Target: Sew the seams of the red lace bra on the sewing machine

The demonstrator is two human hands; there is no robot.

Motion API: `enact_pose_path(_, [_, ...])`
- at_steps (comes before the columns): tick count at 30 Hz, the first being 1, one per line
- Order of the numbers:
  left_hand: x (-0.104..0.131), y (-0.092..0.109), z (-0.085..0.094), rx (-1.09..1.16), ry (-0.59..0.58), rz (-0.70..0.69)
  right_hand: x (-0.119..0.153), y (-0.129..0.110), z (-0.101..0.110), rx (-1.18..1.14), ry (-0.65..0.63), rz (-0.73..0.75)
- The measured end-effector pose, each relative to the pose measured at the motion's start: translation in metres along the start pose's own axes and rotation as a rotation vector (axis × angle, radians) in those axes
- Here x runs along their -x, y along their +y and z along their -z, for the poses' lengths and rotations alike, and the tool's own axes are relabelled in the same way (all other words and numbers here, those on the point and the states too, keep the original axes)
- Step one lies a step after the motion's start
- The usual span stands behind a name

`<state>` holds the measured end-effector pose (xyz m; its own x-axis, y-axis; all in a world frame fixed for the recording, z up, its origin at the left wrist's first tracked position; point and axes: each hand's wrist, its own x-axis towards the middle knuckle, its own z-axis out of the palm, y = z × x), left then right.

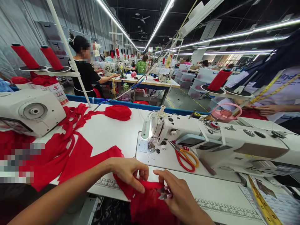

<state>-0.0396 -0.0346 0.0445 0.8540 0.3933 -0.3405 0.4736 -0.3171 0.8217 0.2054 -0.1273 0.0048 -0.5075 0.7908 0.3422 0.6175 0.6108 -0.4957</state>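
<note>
At the front edge of the sewing table, my left hand [128,172] pinches the upper edge of a piece of red fabric [150,203] between thumb and fingers. The fabric hangs over the edge, and part of it trails up and left behind my forearm. My right hand [179,195] grips small thread snips [165,193], their blades pointing left against the red cloth. Its index finger and thumb reach toward the fabric's top edge. Just beyond both hands stands a white sewing machine [173,128], its needle area [151,147] lit.
Orange-and-red-handled scissors [187,159] lie beside the machine. More red fabric [77,153] spreads over the left side. A ruler strip [227,207] runs along the front edge, near a yellow tape measure [263,203]. Co-workers sit beyond, one in black [82,72].
</note>
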Motion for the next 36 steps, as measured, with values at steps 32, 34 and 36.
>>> enact_pose_path(32, [0.019, 0.032, -0.092, 1.035, 0.892, -0.035, -0.008, -0.054, -0.022, -0.607, 0.115, -0.250])
enact_pose_path(34, [0.028, 0.023, -0.089, 1.029, 0.902, -0.050, -0.014, -0.042, -0.025, -0.558, 0.206, -0.233])
enact_pose_path(36, [0.038, 0.016, -0.089, 0.995, 0.875, -0.055, -0.024, -0.031, -0.033, -0.495, 0.291, -0.196])
